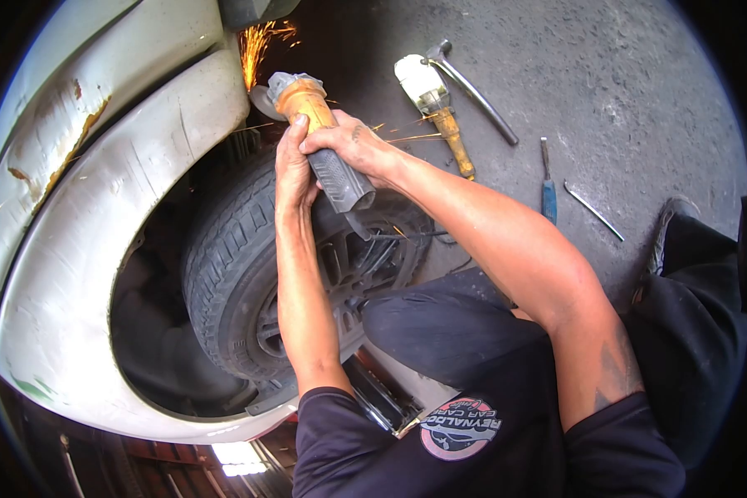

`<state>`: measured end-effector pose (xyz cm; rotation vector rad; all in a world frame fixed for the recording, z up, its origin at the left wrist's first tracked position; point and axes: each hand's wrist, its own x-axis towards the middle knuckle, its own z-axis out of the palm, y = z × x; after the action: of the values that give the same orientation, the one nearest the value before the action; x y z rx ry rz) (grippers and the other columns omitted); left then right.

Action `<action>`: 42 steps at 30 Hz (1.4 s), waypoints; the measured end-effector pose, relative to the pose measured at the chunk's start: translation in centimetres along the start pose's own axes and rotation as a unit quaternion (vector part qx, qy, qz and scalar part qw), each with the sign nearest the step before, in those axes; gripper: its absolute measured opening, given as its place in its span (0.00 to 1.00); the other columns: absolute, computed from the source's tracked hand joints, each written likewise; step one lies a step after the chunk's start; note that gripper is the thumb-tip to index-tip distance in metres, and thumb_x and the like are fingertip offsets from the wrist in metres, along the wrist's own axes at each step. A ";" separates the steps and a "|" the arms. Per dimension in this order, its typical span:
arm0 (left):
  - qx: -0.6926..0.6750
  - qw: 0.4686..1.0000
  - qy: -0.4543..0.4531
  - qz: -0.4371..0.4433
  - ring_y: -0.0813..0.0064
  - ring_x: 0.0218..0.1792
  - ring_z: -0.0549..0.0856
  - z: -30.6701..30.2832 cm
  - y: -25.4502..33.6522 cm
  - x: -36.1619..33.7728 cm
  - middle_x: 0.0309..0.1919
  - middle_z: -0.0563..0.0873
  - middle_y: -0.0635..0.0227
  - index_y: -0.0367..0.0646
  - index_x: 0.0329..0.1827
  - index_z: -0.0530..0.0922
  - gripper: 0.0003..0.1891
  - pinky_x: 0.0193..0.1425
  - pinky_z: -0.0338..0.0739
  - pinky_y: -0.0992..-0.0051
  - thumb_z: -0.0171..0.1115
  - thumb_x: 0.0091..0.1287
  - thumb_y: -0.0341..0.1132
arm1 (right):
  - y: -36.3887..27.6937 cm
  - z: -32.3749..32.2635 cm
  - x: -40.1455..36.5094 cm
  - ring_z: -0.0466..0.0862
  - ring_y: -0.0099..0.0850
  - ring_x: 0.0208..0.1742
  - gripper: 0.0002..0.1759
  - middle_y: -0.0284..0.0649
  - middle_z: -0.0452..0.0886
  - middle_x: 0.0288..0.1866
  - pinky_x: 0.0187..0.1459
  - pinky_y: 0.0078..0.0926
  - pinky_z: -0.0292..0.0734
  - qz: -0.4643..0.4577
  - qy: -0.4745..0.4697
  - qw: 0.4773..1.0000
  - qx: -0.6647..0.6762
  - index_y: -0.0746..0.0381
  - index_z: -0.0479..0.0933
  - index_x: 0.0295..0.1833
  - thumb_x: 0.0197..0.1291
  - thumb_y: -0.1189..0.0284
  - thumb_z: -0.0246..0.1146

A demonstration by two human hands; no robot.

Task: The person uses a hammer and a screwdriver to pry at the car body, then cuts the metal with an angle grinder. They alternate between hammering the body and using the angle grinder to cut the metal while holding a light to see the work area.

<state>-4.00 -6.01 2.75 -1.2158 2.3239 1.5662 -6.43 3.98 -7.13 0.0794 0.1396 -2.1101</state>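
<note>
I see both arms stretched forward, left hand (pixel 294 170) and right hand (pixel 350 146) clasped tight around the grinder (pixel 307 98), sparks (pixel 257 46) just beyond.

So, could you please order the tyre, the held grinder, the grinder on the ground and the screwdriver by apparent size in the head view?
1. tyre
2. held grinder and grinder on the ground: these look alike, and the held one is nearer the camera, so I leave them unranked
3. screwdriver
</note>
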 end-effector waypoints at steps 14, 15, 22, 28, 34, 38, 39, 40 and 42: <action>-0.019 1.000 -0.014 0.004 0.69 0.45 0.90 -0.5 -0.4 0.3 0.48 0.86 0.58 0.33 0.65 0.76 0.32 0.51 0.88 0.68 0.68 0.75 0.55 | -0.3 0.2 -0.6 0.84 0.32 0.50 0.38 0.45 0.80 0.52 0.48 0.33 0.84 0.002 0.007 1.000 -0.016 0.69 0.68 0.68 0.57 0.62 0.74; -0.016 0.999 -0.029 0.007 0.65 0.51 0.90 -0.7 -0.4 0.4 0.52 0.86 0.55 0.32 0.67 0.75 0.33 0.60 0.87 0.63 0.67 0.76 0.55 | -0.4 0.2 -0.6 0.84 0.32 0.51 0.39 0.45 0.80 0.53 0.50 0.33 0.83 -0.004 0.006 1.000 -0.010 0.69 0.68 0.68 0.57 0.62 0.74; -0.039 0.999 -0.027 -0.011 0.65 0.52 0.90 -0.9 -0.6 0.6 0.52 0.86 0.55 0.33 0.67 0.75 0.32 0.60 0.87 0.63 0.67 0.76 0.54 | -0.7 0.2 -0.5 0.83 0.33 0.54 0.41 0.45 0.80 0.54 0.53 0.33 0.83 -0.005 0.020 0.999 -0.034 0.70 0.67 0.70 0.56 0.61 0.74; -0.064 0.998 -0.028 -0.006 0.65 0.52 0.90 -0.8 -0.7 0.8 0.53 0.87 0.55 0.33 0.67 0.75 0.31 0.61 0.87 0.62 0.67 0.77 0.54 | -0.8 0.1 -0.1 0.83 0.33 0.55 0.42 0.46 0.80 0.55 0.53 0.34 0.82 0.010 0.024 0.999 -0.046 0.70 0.68 0.70 0.55 0.61 0.75; -0.065 0.998 -0.022 -0.003 0.65 0.52 0.90 -0.6 -0.7 0.7 0.53 0.87 0.56 0.34 0.67 0.75 0.31 0.61 0.87 0.62 0.66 0.77 0.54 | -0.6 0.1 0.0 0.84 0.33 0.53 0.40 0.46 0.80 0.54 0.52 0.34 0.83 0.012 0.024 0.999 -0.038 0.68 0.69 0.68 0.55 0.62 0.75; -0.059 0.998 -0.024 -0.002 0.65 0.52 0.90 -0.7 -0.8 0.8 0.53 0.87 0.56 0.34 0.67 0.75 0.31 0.61 0.87 0.63 0.67 0.77 0.54 | -0.8 0.2 -0.3 0.84 0.33 0.52 0.41 0.46 0.80 0.54 0.51 0.34 0.83 -0.001 0.023 0.999 -0.041 0.68 0.69 0.69 0.54 0.62 0.75; -0.057 0.998 -0.023 -0.002 0.66 0.52 0.90 -0.7 -0.7 0.7 0.53 0.87 0.56 0.33 0.67 0.75 0.32 0.61 0.87 0.63 0.67 0.77 0.54 | -0.8 0.2 -0.3 0.84 0.33 0.52 0.41 0.46 0.80 0.54 0.51 0.33 0.83 -0.003 0.022 0.999 -0.043 0.69 0.68 0.69 0.54 0.62 0.75; -0.058 0.998 -0.022 -0.002 0.66 0.52 0.90 -0.7 -0.7 0.7 0.53 0.87 0.56 0.33 0.67 0.75 0.32 0.61 0.87 0.63 0.67 0.77 0.54 | -0.7 0.2 -0.2 0.84 0.33 0.52 0.41 0.46 0.80 0.54 0.51 0.33 0.83 -0.003 0.022 0.999 -0.043 0.69 0.68 0.69 0.54 0.62 0.75; -0.059 0.998 -0.021 0.000 0.66 0.52 0.90 -0.7 -0.7 0.7 0.53 0.87 0.56 0.33 0.68 0.75 0.32 0.60 0.87 0.63 0.67 0.76 0.54 | -0.6 0.2 -0.1 0.84 0.33 0.52 0.41 0.45 0.81 0.54 0.51 0.33 0.83 -0.011 0.020 0.999 -0.036 0.69 0.68 0.70 0.54 0.62 0.75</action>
<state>-3.78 -7.08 2.16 -1.1950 2.2346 1.7324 -6.87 4.35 -6.93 0.0772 0.2424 -2.1236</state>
